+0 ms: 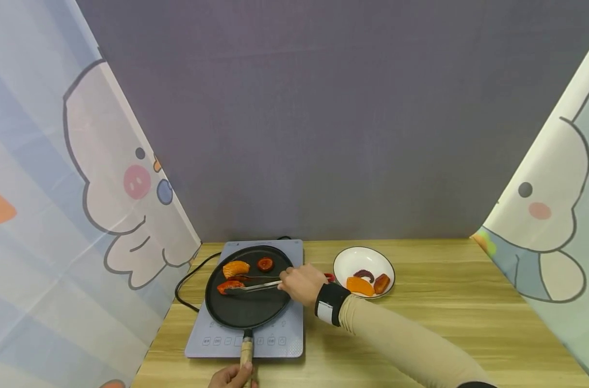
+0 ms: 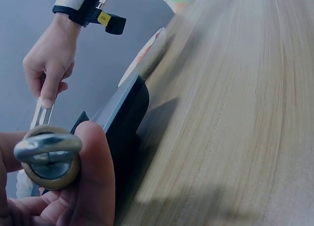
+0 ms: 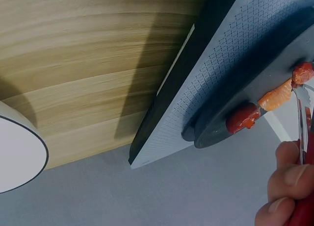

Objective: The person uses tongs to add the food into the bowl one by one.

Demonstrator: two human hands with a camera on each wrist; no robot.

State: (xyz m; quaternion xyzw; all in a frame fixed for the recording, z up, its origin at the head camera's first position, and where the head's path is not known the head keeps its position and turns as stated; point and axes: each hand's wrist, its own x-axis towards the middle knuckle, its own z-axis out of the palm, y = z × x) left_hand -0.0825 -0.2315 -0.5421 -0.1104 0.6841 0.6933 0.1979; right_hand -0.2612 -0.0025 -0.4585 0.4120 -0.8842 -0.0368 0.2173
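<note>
In the head view my left hand (image 1: 230,376) grips the wooden handle (image 1: 246,353) of a black flat pan (image 1: 250,315). The handle's metal hanging ring (image 2: 48,143) shows close up in the left wrist view. My right hand (image 1: 304,285) holds metal tongs (image 1: 262,286) with red on the handle, reaching over the pan from the right. The tongs' tips meet a red-orange food piece (image 1: 230,286); whether they clamp it I cannot tell. Also in the pan are an orange, salmon-like piece (image 1: 236,268) and a glossy red piece (image 1: 265,264).
Under the pan is a light induction cooker (image 1: 294,345), its black cable (image 1: 182,281) running off left. On the wooden table (image 1: 435,302), a white dark-rimmed plate (image 1: 345,261) bears a purple tentacle (image 1: 364,275), an orange slice (image 1: 359,286) and a reddish-brown piece (image 1: 382,283). Fabric walls stand around.
</note>
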